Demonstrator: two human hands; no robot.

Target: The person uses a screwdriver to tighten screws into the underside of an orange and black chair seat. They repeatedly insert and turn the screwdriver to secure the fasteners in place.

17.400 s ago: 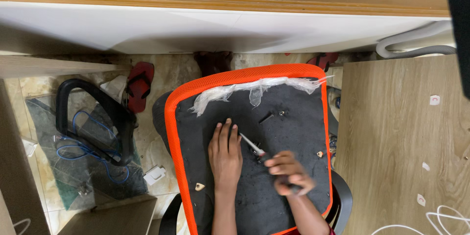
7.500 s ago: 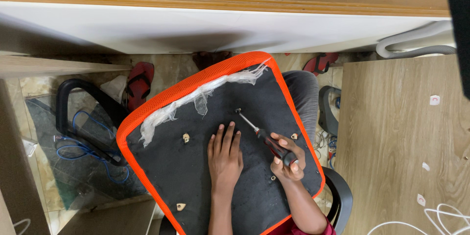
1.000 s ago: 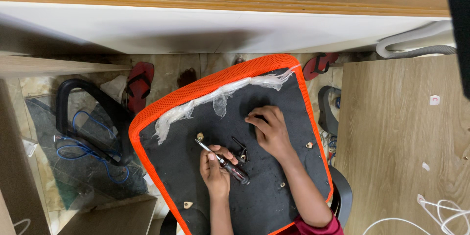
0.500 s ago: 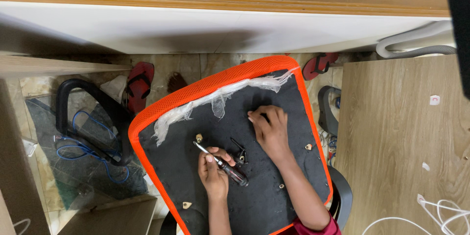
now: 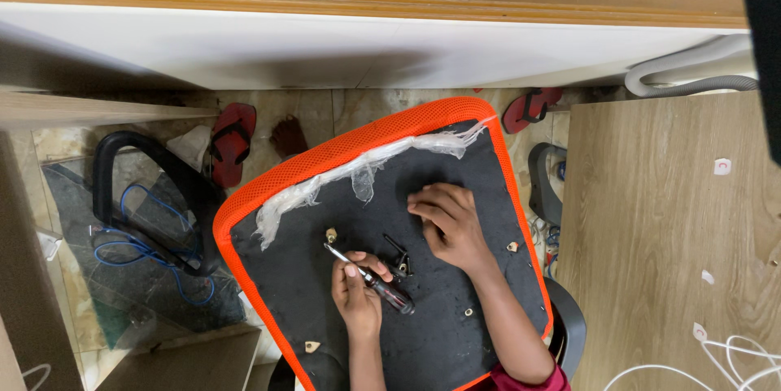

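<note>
Gripping a screwdriver (image 5: 370, 279) in closed fingers, the left hand (image 5: 358, 297) points its tip toward a brass insert (image 5: 331, 235) on the black underside of the orange-rimmed chair seat (image 5: 455, 342). Further right, small black screws (image 5: 399, 258) lie just beside the right hand (image 5: 451, 224), which rests palm down on the seat, fingers loosely together, holding nothing.

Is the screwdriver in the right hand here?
No, the left hand grips the screwdriver, while the right hand rests flat on the seat base.
</note>
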